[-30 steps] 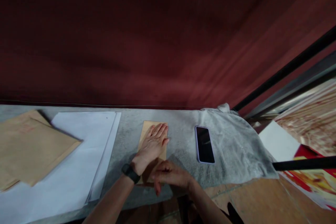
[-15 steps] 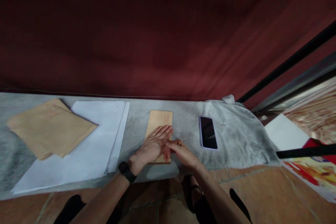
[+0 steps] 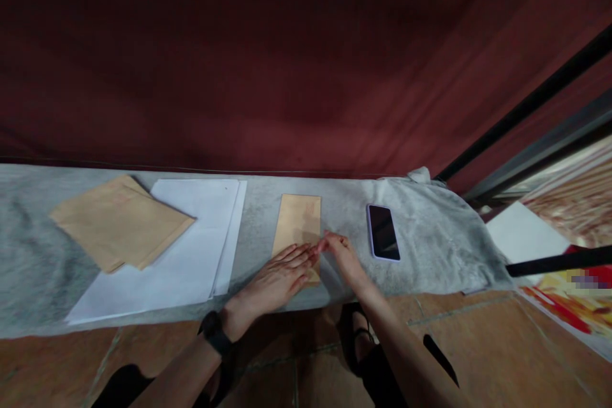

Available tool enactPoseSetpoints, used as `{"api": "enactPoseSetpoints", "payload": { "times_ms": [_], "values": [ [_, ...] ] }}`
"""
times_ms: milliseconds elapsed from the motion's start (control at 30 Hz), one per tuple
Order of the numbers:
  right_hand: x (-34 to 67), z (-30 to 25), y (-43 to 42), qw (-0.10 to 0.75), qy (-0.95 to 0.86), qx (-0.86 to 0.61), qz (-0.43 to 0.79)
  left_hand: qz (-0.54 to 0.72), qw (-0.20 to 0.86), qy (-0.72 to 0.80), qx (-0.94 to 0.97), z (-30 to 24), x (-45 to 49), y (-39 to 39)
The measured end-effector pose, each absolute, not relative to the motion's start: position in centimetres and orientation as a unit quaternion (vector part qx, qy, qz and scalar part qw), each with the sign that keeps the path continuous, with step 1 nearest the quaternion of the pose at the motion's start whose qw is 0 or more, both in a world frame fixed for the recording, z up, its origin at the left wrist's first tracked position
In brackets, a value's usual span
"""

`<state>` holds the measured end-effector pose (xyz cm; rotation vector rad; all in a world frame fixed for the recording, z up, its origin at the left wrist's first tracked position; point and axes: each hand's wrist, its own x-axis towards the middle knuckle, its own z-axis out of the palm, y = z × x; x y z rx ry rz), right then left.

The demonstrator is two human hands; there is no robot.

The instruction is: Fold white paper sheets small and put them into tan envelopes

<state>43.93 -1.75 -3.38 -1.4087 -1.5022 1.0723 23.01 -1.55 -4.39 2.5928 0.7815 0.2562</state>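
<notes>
A narrow brown paper envelope (image 3: pixel 299 217) with faint red print near its top right lies upright in front of me on the grey cloth. My left hand (image 3: pixel 282 277), a dark watch on its wrist, rests flat over the envelope's lower part with fingers stretched out. Beside the envelope's right edge is my right hand (image 3: pixel 339 252). Its fingers are curled closed, their tips meeting the left fingertips at that edge. Whether they grip anything is hidden.
To the left, several larger brown envelopes (image 3: pixel 119 220) overlap white paper sheets (image 3: pixel 167 280). A phone (image 3: pixel 384 233) in a lilac case lies to the right. Dark red fabric (image 3: pixel 287 76) hangs behind the cloth-covered surface (image 3: pixel 440 248). A black bar (image 3: pixel 559 264) stands at far right.
My right hand has shifted from the envelope's lower middle to its right edge, slightly up. My left hand has slid lower, uncovering more of the envelope. The whole view has shifted a little.
</notes>
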Motion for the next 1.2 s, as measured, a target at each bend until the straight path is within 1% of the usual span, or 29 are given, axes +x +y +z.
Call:
{"api": "enactPoseSetpoints", "payload": {
  "times_ms": [33,133,200,300,367,500,767,933,1200],
  "values": [
    [43.9,-3.4,-1.7,0.392,-0.613,-0.566,0.389,0.094,0.218,0.279,0.930,-4.1,22.9,-1.7],
    [43.6,-3.7,-1.5,0.365,-0.668,-0.551,0.342,0.092,0.244,0.280,0.924,-3.3,22.6,-2.1],
    [43.5,-4.0,-1.3,0.303,-0.739,-0.533,0.280,0.072,0.259,0.287,0.920,-2.9,22.6,-2.1],
    [43.4,-5.0,-0.7,0.188,-0.810,-0.535,0.151,0.042,0.279,0.291,0.914,-2.7,22.4,-2.0],
    [43.6,-5.7,0.0,0.153,-0.812,-0.554,0.101,0.049,0.289,0.279,0.915,-2.6,22.3,-1.9],
    [44.0,-6.5,1.6,0.144,-0.795,-0.587,0.057,0.059,0.296,0.257,0.918,-2.6,22.0,-1.8],
    [43.9,-6.7,3.7,0.133,-0.756,-0.641,0.011,0.050,0.304,0.254,0.917,-2.6,21.8,-1.7],
    [44.0,-6.8,3.1,0.122,-0.774,-0.621,-0.002,0.056,0.293,0.263,0.917,-2.7,21.8,-2.1],
    [44.3,-6.2,1.2,0.081,-0.812,-0.578,0.018,0.050,0.287,0.268,0.918,-2.6,22.0,-2.4]
  ]
}}
